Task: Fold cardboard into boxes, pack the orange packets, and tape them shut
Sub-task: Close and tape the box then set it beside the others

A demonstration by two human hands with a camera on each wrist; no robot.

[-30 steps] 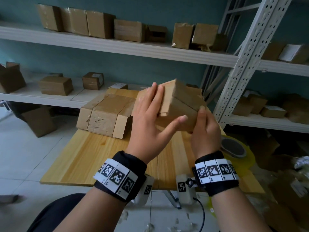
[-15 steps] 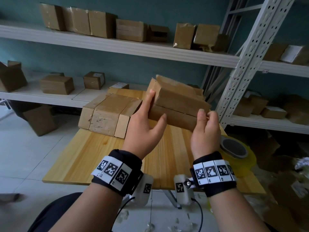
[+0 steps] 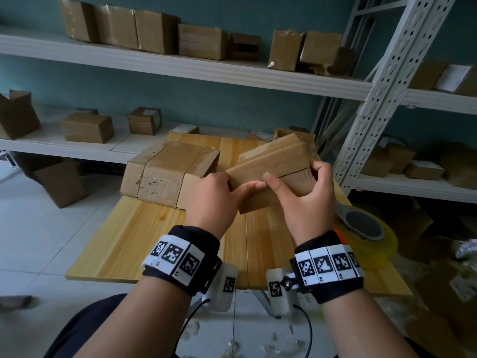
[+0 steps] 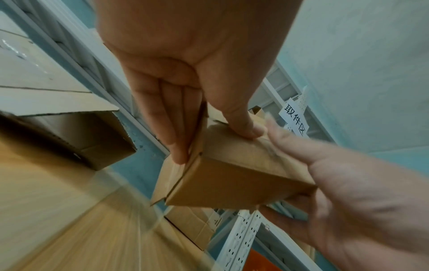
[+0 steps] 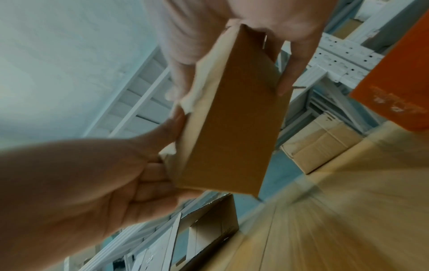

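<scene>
I hold a small brown cardboard box (image 3: 271,164) in both hands above the wooden table (image 3: 144,239), long side level. My left hand (image 3: 227,187) grips its left end, thumb on the near face. My right hand (image 3: 296,179) grips the right end, thumb by the seam between two folded flaps, fingers curled over the far side. The left wrist view shows the box (image 4: 232,176) pinched by my left hand (image 4: 185,113). In the right wrist view the box (image 5: 232,128) hangs under my right hand (image 5: 209,36), and an orange packet (image 5: 399,73) lies at the right.
A bundle of flattened cardboard (image 3: 167,174) lies on the table's far left. A yellow tape roll (image 3: 364,228) sits at the table's right edge. White metal shelves (image 3: 180,65) with several brown boxes run behind and to the right. Paper scraps litter the floor.
The box has been turned from tilted to level and lowered toward me. My left hand went from lying flat over a flap to gripping the left end; my right thumb came onto the near face.
</scene>
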